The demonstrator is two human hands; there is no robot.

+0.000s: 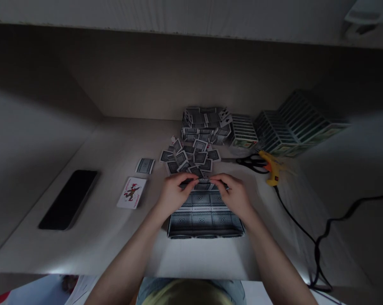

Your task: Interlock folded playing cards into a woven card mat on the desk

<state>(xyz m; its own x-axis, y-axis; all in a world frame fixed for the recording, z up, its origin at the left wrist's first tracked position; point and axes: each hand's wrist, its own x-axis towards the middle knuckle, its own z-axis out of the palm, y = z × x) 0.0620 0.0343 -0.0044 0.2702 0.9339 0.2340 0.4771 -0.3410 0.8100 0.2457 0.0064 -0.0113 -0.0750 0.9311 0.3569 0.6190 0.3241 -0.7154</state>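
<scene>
A: What's in your grip?
B: A small card piece (204, 181). Pinched between thumb and fingertips at each end: left hand (175, 190) on its left, right hand (232, 192) on its right. It's mid-table, at the far edge of the card panel (201, 216). Can't tell if it's joined to that.

A: How far along?
B: Partway, I'd judge. Panel's already in neat rows of card backs, near rim raised. Loose cards (181, 157) heaped just beyond my hands look unused, same for the bent card (145, 165) to the left. Far back, a card box (206, 129) looks built, with ribbed card stacks (244, 130) to its right.

A: Tools?
B: Scissors (253, 164) and a yellow glue gun (274, 171), both right, neither in hand.

A: Any writing?
B: Little. Joker card (131, 192) face up on the left has red corner lettering, too small to read for sure. Black pips on the far box's right end. Glue gun marking: unreadable. Phone (68, 200), far left side: screen dark. No brand I can make out.
</scene>
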